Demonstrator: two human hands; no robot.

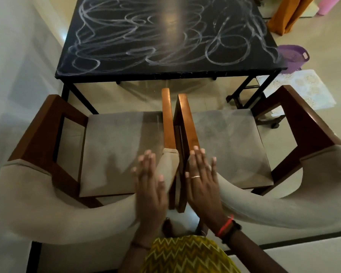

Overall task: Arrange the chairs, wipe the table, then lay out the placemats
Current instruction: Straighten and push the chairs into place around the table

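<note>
Beige upholstery on brown wood: left chair [116, 150], with a curved padded back and square seat, facing the black table [165, 72], whose top is scrawled with white chalk loops. Blurred left hand [149, 194], fingers straight and together, holding nothing, over the inner end of that chair's back. Ringed right hand [202, 186], fingers straight and slightly spread, holding nothing, over the back of the matching right chair [230, 146]. The chairs stand side by side, inner arms nearly touching, seats short of the table edge. Far right, purple basket [295, 56] on the floor past the table's corner.

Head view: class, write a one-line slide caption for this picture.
Left hand and right hand, both flat, where left chair and right chair meet, before a chalk-scribbled table.
</note>
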